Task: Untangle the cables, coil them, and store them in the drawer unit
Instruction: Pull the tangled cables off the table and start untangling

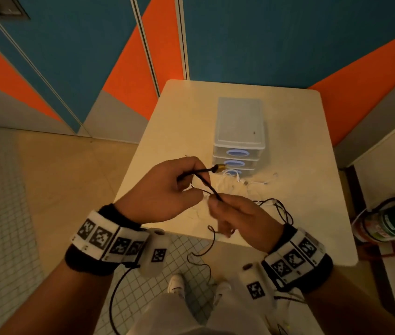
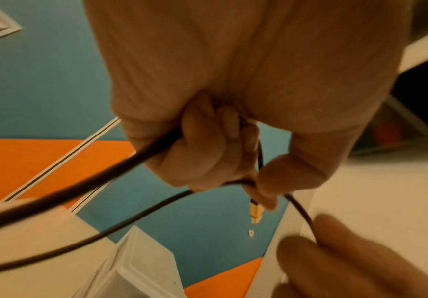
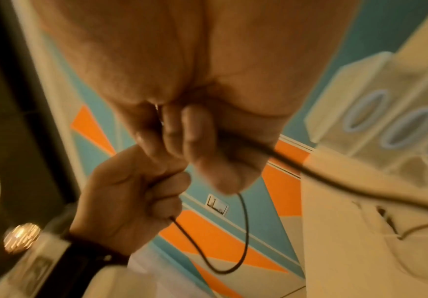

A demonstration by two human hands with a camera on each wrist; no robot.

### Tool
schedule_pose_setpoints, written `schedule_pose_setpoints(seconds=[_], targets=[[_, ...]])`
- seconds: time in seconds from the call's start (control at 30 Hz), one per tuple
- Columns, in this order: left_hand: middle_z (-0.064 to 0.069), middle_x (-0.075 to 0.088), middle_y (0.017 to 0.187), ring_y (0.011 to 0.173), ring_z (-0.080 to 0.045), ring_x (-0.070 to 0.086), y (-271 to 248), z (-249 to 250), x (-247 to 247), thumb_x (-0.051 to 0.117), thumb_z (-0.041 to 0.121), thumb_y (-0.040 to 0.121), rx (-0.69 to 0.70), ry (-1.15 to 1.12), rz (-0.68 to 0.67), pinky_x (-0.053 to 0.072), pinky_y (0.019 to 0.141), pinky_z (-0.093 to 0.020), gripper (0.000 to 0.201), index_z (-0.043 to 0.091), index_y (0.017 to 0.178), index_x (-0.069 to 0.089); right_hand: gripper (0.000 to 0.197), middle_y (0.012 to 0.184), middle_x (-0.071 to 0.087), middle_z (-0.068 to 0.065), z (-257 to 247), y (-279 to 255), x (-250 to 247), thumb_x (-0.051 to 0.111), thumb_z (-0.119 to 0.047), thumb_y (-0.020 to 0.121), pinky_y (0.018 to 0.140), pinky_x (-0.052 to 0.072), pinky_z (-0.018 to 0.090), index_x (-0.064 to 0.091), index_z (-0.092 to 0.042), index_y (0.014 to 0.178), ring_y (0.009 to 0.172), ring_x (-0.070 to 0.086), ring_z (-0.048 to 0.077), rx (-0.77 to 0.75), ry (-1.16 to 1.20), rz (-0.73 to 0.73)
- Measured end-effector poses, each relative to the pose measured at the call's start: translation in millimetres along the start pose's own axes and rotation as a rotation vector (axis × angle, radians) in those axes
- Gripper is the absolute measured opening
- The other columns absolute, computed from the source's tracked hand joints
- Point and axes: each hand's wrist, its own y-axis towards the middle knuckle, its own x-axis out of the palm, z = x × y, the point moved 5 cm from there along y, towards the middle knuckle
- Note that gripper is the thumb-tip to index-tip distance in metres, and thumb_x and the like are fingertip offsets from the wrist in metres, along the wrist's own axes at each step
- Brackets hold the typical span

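I grip a black cable [image 1: 209, 187] in both hands above the table's near edge. My left hand [image 1: 186, 182] curls round the end with the gold connector [image 1: 219, 168], which sticks out to the right. In the left wrist view the black cable [image 2: 157, 143] passes through the curled fingers and the gold connector [image 2: 256, 213] points away. My right hand [image 1: 218, 204] pinches the same cable just below. Its slack hangs in a loop [image 3: 245, 221] off the table. A tangle of white cables [image 1: 235, 184] lies before the drawer unit [image 1: 238, 131], whose drawers are closed.
The cream table [image 1: 300, 153] stands in a corner of blue-and-orange walls. More thin black cable [image 1: 281, 209] lies on it right of my right hand. A green and red extinguisher [image 1: 389, 223] sits on the floor to the right. My shoes [image 1: 176, 284] are below the table edge.
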Motion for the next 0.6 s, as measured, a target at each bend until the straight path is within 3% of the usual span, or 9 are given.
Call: schedule_pose_setpoints(seconds=[0.07,0.13,0.2,0.27,0.33,0.4,0.43,0.5,0.6], targets=[[0.009,0.032,0.052,0.049,-0.014,0.027,-1,-4,-10,0.057,0.013,0.091,-0.023,-0.129,0.04,0.025,0.049,-0.027,0.018,0.016,0.103,0.07,0.042,0.057,0.034,-0.006,13,-9,-13,0.044,-0.048,0.094,0.057,0.031,0.026,0.045,-0.025,0.059,0.056,0.032,0.015,0.022,0.009,0.073],[0.003,0.029,0.05,0.046,-0.02,0.021,-1,-12,-20,0.048,0.022,0.105,-0.081,-0.271,0.145,0.02,0.047,-0.027,0.025,0.014,0.1,0.071,0.047,0.057,0.028,-0.005,40,-21,-27,0.039,-0.058,0.089,0.058,0.024,0.033,0.037,-0.023,0.058,0.056,0.025,0.019,0.082,0.04,0.135],[0.0,0.022,0.054,0.045,-0.019,0.016,0,-12,-32,0.039,0.031,0.108,-0.094,-0.432,0.223,0.019,0.046,-0.024,0.035,0.015,0.098,0.07,0.054,0.057,0.029,-0.004,70,-37,-38,0.038,-0.065,0.089,0.06,0.026,0.031,0.036,-0.021,0.057,0.057,0.027,0.021,0.163,-0.036,0.182],[0.0,0.019,0.058,0.047,-0.018,0.013,1,-5,-42,0.036,0.031,0.106,-0.049,-0.604,0.229,0.017,0.045,-0.024,0.035,0.015,0.098,0.066,0.057,0.056,0.043,-0.004,101,-56,-46,0.039,-0.063,0.095,0.062,0.036,0.022,0.045,-0.02,0.057,0.056,0.04,0.016,0.241,-0.218,0.158],[-0.001,0.023,0.06,0.05,-0.017,0.017,1,0,-48,0.033,0.026,0.105,-0.006,-0.74,0.199,0.022,0.045,-0.026,0.033,0.013,0.099,0.062,0.046,0.065,0.059,-0.011,135,-77,-47,0.04,-0.05,0.1,0.064,0.038,0.01,0.061,-0.03,0.064,0.064,0.054,0.007,0.39,-0.446,0.036],[-0.002,0.029,0.062,0.052,-0.017,0.025,0,2,-45,0.032,0.022,0.103,0.013,-0.842,0.155,0.032,0.048,-0.028,0.029,0.013,0.1,0.059,0.022,0.092,0.066,-0.021,152,-86,-45,0.045,-0.045,0.1,0.076,0.04,0.006,0.063,-0.048,0.088,0.09,0.061,-0.002,0.452,-0.699,-0.087],[-0.002,0.03,0.063,0.052,-0.016,0.027,-1,1,-38,0.033,0.02,0.102,0.004,-0.885,0.124,0.035,0.048,-0.028,0.026,0.013,0.098,0.057,0.015,0.111,0.064,-0.023,149,-83,-44,0.049,-0.044,0.098,0.087,0.041,0.007,0.06,-0.051,0.105,0.105,0.059,-0.005,0.435,-0.758,-0.094],[-0.001,0.029,0.062,0.05,-0.016,0.027,0,-2,-20,0.034,0.019,0.097,-0.044,-0.972,0.064,0.035,0.047,-0.027,0.02,0.014,0.09,0.053,0.037,0.133,0.054,-0.024,124,-66,-40,0.055,-0.047,0.094,0.1,0.044,0.016,0.051,-0.045,0.131,0.117,0.052,-0.008,0.313,-0.66,0.007],[0.001,0.024,0.061,0.048,-0.014,0.023,3,-8,11,0.034,0.022,0.09,-0.12,-1.104,-0.013,0.032,0.044,-0.024,0.017,0.016,0.076,0.043,0.045,0.134,0.056,-0.023,48,-22,-19,0.054,-0.051,0.094,0.102,0.045,0.023,0.05,-0.037,0.137,0.123,0.053,-0.001,0.011,-0.351,0.135]])
